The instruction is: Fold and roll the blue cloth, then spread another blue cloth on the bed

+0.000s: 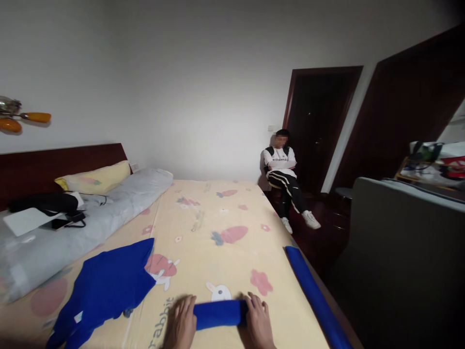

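Note:
A folded blue cloth [220, 313] lies flat on the bed in a narrow band, close to me. My left hand [185, 321] grips its left end, fingers bent over the edge. At the other end, my right hand [259, 320] has its fingers closed on the cloth's right edge. To the left, a blue garment [109, 281] with a small white label is spread out unevenly. Along the bed's right edge runs a long blue rolled or folded cloth [315, 295]. Neither hand touches these two.
The bed [203, 261] has a cream sheet with carrot and rabbit prints. A grey quilt [109, 220], a yellow pillow [98, 178] and a black bag [43, 202] are at the left. A person [281, 162] sits beyond the bed; a dark grey panel [395, 252] stands right.

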Motion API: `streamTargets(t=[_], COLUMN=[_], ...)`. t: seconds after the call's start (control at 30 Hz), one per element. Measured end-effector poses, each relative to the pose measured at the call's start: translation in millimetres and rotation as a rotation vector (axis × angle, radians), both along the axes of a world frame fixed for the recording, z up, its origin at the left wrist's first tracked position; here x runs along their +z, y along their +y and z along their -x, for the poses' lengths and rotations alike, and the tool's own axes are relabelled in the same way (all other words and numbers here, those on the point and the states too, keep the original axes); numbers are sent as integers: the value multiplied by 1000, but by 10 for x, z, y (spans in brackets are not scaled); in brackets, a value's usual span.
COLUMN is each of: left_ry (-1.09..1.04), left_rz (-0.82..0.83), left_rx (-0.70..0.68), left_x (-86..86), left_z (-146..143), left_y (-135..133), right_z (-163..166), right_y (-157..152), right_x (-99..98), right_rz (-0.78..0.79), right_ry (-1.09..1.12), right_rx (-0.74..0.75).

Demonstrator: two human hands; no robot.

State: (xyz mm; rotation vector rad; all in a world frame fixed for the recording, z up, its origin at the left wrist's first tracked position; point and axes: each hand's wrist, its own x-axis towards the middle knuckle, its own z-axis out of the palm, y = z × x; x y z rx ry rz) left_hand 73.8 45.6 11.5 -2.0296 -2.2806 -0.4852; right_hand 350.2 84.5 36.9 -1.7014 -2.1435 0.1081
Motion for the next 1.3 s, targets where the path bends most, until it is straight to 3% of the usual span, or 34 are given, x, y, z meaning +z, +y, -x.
streamTargets(t=[0.13, 0.23, 0.33, 0.47, 0.6, 0.7, 0.9, 1.1, 1.2, 1.3], left_ry=[-39, -24, 30, 87, 62, 2, -63, -329, -469, -620], left_rz=[36, 122, 149, 126, 188, 255, 419, 259, 274, 268], left_rx=[-273, -340, -374, -356, -326, -308, -304, -111, -91, -154], left_x=[65, 94, 91, 51, 62, 140, 426, 587, 592, 561], left_z=[-431, -580, -410, -22, 96, 53, 55, 12, -171, -437], left_y=[18, -19, -95, -193, -211, -173, -60, 51, 101, 117], right_z=[297, 300, 46, -313, -350, -273, -274, -129, 97, 293], right_y=[-117, -152, -142, -107, -74, -47, 243, 772, 704, 370], right_x=[9, 0, -94, -273, -329, -209, 454, 1516, 2132, 2594], right_rz=[86, 213, 198, 124, 132, 152, 333, 284, 179, 103], right_ry=[94, 109, 103, 75, 100, 150, 221, 354, 454, 520], right_rx=[268, 356, 397, 331, 285, 259, 232, 300, 405, 508])
